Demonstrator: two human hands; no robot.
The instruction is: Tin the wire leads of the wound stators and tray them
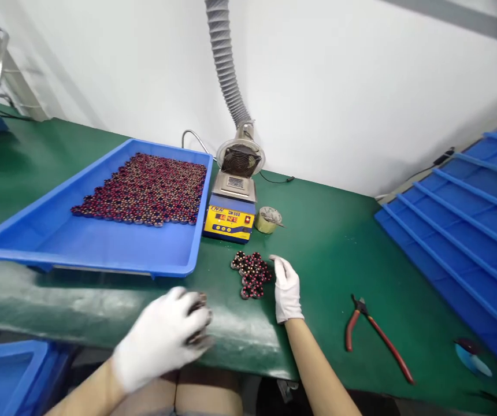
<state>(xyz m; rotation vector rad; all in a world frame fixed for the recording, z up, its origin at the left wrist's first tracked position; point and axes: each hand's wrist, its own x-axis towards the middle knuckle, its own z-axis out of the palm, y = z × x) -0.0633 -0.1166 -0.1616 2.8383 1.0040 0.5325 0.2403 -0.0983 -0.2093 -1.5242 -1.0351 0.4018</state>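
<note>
Our left hand point(164, 332) curls tight around blurred dark parts point(195, 338); our right hand point(287, 292) sits beside the small cluster point(253, 269), we can't tell if pinching. Cluster's on the green bench point(322, 260) between both hands, likely for short reach.

I'm seeing red-handled pliers point(362, 307) lying on the desk point(322, 242); a grey hose point(226, 63) is hanging before the wall point(339, 86).
</note>
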